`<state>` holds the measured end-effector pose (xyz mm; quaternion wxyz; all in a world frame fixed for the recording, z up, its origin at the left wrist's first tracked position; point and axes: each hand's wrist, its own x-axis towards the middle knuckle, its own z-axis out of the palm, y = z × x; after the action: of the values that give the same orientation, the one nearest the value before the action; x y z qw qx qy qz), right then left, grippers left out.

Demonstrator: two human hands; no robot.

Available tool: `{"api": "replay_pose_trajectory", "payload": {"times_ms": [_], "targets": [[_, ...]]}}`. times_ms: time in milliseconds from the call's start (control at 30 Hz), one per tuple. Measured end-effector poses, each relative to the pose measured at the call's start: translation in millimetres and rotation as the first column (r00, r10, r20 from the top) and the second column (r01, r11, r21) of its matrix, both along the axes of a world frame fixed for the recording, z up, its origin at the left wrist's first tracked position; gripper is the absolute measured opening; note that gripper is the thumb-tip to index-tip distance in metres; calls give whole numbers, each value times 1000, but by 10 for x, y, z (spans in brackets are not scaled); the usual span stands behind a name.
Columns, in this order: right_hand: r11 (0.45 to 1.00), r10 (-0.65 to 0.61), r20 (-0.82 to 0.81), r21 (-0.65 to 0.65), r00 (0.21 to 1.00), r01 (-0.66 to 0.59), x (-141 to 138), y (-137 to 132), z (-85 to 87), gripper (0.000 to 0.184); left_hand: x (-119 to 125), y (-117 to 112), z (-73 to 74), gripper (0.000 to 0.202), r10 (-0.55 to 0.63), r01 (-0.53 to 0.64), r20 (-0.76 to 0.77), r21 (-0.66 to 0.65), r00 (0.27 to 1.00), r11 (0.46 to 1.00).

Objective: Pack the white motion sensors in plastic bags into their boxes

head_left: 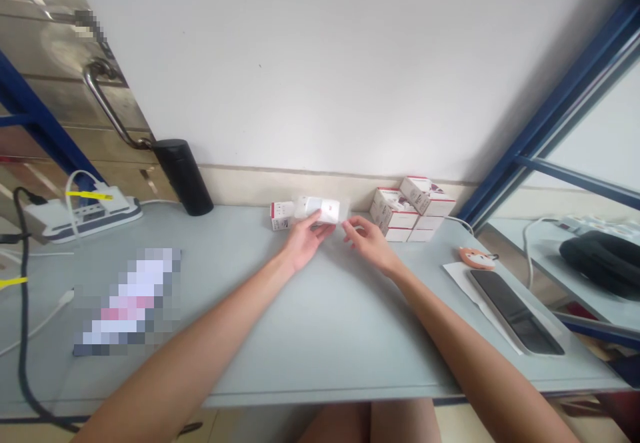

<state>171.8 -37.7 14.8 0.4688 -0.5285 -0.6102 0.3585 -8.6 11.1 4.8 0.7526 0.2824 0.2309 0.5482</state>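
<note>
My left hand (304,241) is wrapped round a small white device (329,211) in a clear plastic bag (344,208), lifted a little above the table. At the bag's right end, my right hand (369,241) pinches what looks like its loose edge. The device's exact kind is not clear. Just behind the left hand lies a small white box (281,216) with a red end, partly covered by the bag. To the right of my right hand stand several white boxes (397,219) with red edges, stacked against the wall.
A black cylinder (184,176) stands at the back left, beside a white power strip (95,219) with cables. A blurred-out flat item (130,299) lies at left. On the right are a phone (517,313), a paper sheet (463,276) and an orange round object (475,258).
</note>
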Motion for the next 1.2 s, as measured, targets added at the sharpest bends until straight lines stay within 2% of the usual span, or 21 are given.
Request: {"api": "replay_pose_trajectory", "payload": {"times_ms": [67,167,233,300,367,433,467,600,667,733,833,900,1100,1167,1200], "targets": [[1000,-8,-50,29,999,9,14,8,10,39,-1,6,11,24,9,-9,-5,-10,1000,1000],[990,-69,-276,103,959,100,74,43,37,37,7,-2,35,24,29,-30,-10,-33,1000,999],[987,-84,-331,105,940,125,115,53,59,37,10,-16,47,24,35,-35,-8,-41,999,999],[997,-50,-261,46,964,64,132,42,71,39,12,-29,52,25,17,-18,-8,-37,1000,999],[999,41,-153,-15,987,-44,121,21,65,44,10,-37,50,25,-8,8,-17,-24,1000,1000],[994,106,-89,-20,990,-108,103,13,47,43,4,-36,45,24,-11,11,-24,-14,1000,1000],[995,100,-84,1,991,-100,101,19,37,42,0,-32,42,24,-3,3,-23,-14,1000,1000],[982,-126,-210,114,970,153,151,96,28,44,-12,-16,34,25,31,-31,-11,-36,999,999],[967,-195,-271,107,943,231,170,116,43,45,-10,-21,32,25,19,-20,-8,-40,1000,999],[983,-168,-294,27,941,184,149,98,58,46,-4,-37,31,26,-3,2,-11,-20,1000,1000],[993,-28,-336,-118,941,-12,66,31,56,59,6,-70,36,29,-73,75,-45,47,996,996],[988,38,-378,-126,925,-92,29,9,33,60,16,-88,40,31,-110,118,-93,85,990,989],[999,-33,-443,-30,896,22,122,100,-33,57,80,-121,12,40,-43,68,-186,130,982,989],[999,-44,-444,-34,895,32,148,117,-23,49,90,-129,-3,55,-25,48,-177,128,984,991],[999,-52,-449,-37,892,40,154,118,-14,47,88,-130,-9,69,-14,38,-174,138,985,990]]}}
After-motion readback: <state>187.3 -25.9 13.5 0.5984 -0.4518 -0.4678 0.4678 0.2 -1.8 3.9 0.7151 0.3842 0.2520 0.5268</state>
